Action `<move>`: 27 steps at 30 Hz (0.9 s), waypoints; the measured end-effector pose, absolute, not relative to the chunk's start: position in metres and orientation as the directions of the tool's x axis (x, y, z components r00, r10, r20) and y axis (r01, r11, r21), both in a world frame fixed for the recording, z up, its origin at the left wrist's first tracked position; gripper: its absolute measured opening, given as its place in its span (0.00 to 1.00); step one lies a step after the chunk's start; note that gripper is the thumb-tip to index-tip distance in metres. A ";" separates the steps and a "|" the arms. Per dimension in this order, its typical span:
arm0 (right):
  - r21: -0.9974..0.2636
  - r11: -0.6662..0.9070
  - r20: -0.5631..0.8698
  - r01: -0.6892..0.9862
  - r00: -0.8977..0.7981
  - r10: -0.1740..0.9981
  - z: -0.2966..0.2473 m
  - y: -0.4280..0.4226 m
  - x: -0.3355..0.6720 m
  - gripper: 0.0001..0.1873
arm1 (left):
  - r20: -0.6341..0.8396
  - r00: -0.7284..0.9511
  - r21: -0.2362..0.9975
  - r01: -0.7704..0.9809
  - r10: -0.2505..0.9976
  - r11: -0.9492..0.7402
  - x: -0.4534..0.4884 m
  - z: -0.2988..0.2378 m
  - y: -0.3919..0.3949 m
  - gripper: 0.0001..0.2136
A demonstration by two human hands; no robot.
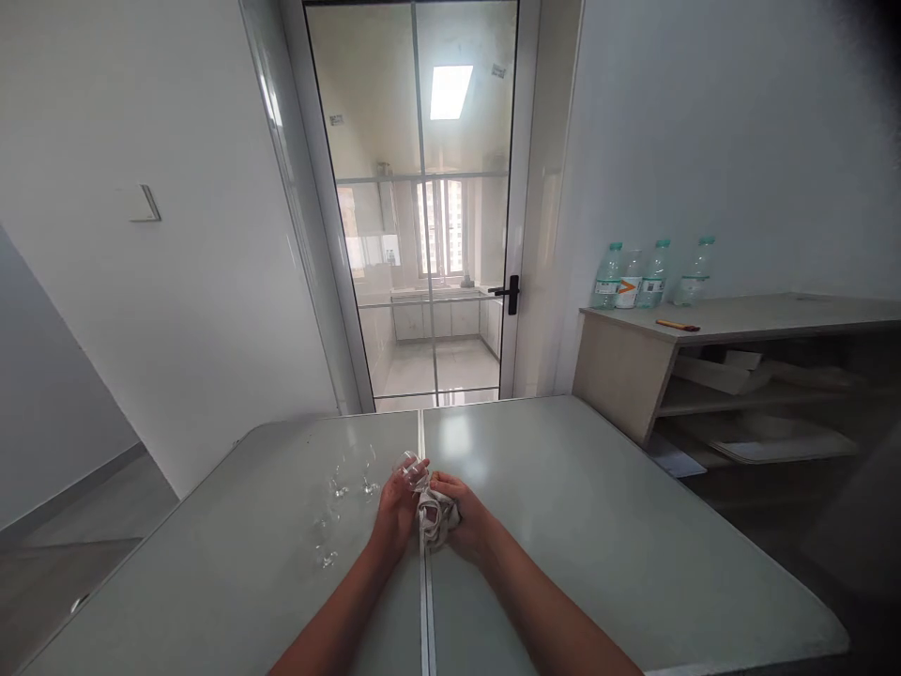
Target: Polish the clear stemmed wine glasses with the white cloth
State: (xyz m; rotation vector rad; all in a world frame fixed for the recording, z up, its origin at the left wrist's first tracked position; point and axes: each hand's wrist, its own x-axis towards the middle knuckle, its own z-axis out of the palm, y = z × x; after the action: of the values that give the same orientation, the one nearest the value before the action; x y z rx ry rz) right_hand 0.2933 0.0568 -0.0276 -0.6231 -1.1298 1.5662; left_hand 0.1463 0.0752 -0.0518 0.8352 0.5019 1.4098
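Near the middle of the grey table [549,526], my left hand [398,498] is closed around a clear glass [408,462], tilted with its rounded end up by the fingertips. Close beside it on the right, my right hand [468,512] grips a bunched, light-coloured cloth [437,521], which hangs below the fingers next to the glass. Whether the cloth touches the glass I cannot tell. Left of my hands, more clear glasses stand on the table: one glass [370,485] nearest my left hand, another glass [339,489] beside it, and a third glass [328,558] closer to me.
A metal seam [423,601] runs down the table. Beyond the far edge stands a glazed door [465,347] with a black handle [512,295]. At right, a shelf unit [626,352] carries several plastic bottles [694,277] and a small brush [677,325].
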 end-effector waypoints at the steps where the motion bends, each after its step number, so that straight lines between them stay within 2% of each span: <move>1: -0.894 0.008 0.161 -0.448 -0.305 0.939 -0.028 0.059 0.294 0.24 | 0.173 0.112 0.758 -0.649 0.979 -0.059 0.146 -0.054 0.078 0.27; 4: -0.937 0.099 0.197 -0.334 -0.273 0.942 -0.029 0.063 0.296 0.25 | 0.147 0.042 0.786 -0.611 0.988 -0.091 0.144 -0.060 0.086 0.27; 7: -0.945 0.324 0.325 -0.038 -0.179 0.928 -0.034 0.063 0.295 0.19 | 0.156 -0.024 0.821 -0.553 0.988 -0.143 0.142 -0.061 0.090 0.26; 9: -0.913 0.400 0.386 0.079 -0.148 0.911 -0.037 0.060 0.292 0.16 | 0.170 -0.029 0.837 -0.524 0.985 -0.160 0.141 -0.060 0.089 0.27; 11: -0.917 0.395 0.385 0.047 -0.143 0.912 -0.040 0.058 0.286 0.14 | 0.176 -0.010 0.839 -0.522 0.984 -0.155 0.140 -0.057 0.085 0.28; 13: -0.940 0.327 0.339 -0.093 -0.186 0.922 -0.041 0.056 0.280 0.15 | 0.150 0.031 0.830 -0.548 0.988 -0.109 0.139 -0.054 0.080 0.27; 16: -0.920 0.086 0.221 -0.383 -0.323 0.920 -0.040 0.057 0.273 0.18 | 0.062 0.131 0.837 -0.547 0.989 0.020 0.136 -0.052 0.075 0.29; 18: -0.891 0.001 0.196 -0.453 -0.384 0.902 -0.039 0.058 0.274 0.19 | 0.048 0.136 0.851 -0.524 0.990 0.031 0.135 -0.054 0.077 0.30; 20: -0.923 0.095 0.235 -0.372 -0.351 0.906 -0.040 0.058 0.278 0.18 | 0.088 0.078 0.846 -0.533 0.993 -0.034 0.136 -0.058 0.082 0.28; 22: -0.942 0.319 0.335 -0.105 -0.218 0.917 -0.041 0.057 0.281 0.15 | 0.129 0.021 0.823 -0.560 0.991 -0.096 0.138 -0.063 0.088 0.26; 24: -0.896 0.427 0.416 0.124 -0.102 0.903 -0.042 0.056 0.282 0.11 | 0.150 0.009 0.807 -0.579 0.989 -0.117 0.139 -0.065 0.092 0.27; 25: -0.895 0.423 0.415 0.139 -0.083 0.906 -0.042 0.055 0.281 0.10 | 0.157 0.018 0.799 -0.590 0.987 -0.116 0.140 -0.065 0.092 0.27; 27: -0.942 0.336 0.333 -0.004 -0.138 0.933 -0.040 0.055 0.280 0.12 | 0.151 0.049 0.781 -0.618 0.987 -0.089 0.139 -0.063 0.089 0.27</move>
State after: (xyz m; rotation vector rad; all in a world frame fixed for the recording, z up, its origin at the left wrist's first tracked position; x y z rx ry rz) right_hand 0.2796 0.0548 -0.0402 -0.8973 -1.4660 1.0366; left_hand 0.1391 0.0890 -0.0631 0.8365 0.5810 1.4719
